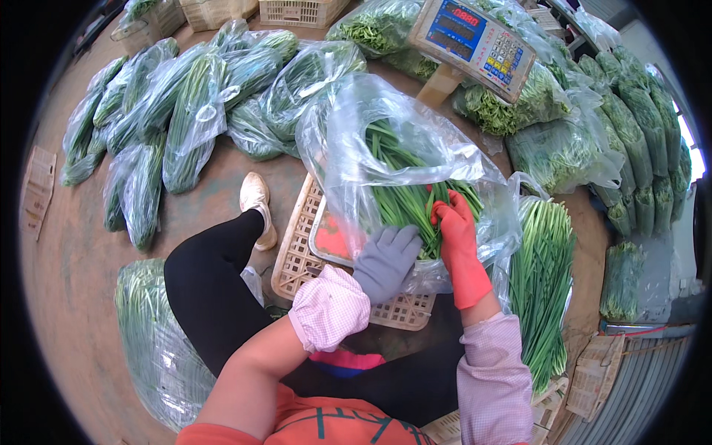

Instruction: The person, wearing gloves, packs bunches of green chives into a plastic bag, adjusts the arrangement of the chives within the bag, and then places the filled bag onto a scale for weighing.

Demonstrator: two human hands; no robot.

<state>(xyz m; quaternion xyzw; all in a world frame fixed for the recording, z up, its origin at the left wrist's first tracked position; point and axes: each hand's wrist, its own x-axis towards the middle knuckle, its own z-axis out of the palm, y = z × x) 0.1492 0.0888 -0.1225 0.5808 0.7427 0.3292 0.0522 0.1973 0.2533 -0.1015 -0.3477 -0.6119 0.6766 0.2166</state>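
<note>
A clear plastic bag (348, 137), its mouth gaping toward me, holds long green chives (393, 200). It rests on a weighing platform with a red patch (337, 239), set on an upturned beige plastic crate (289, 259). My left hand (387, 263), in a grey glove, lies flat with fingers extended over the near end of the chives. In a red rubber glove, my right hand (456, 241) has its fingers curled round a few chive leaves at the bag's right side. Close by on the right lies a large heap of loose chives (545, 282), pale stems pointing away.
A scale display (475, 46) stands beyond the bag. Filled bags of greens (196, 122) lie at far left, with another bag (159, 337) by my left leg. More bagged greens (638, 126) are stacked at right. Beige crates (300, 11) line the back.
</note>
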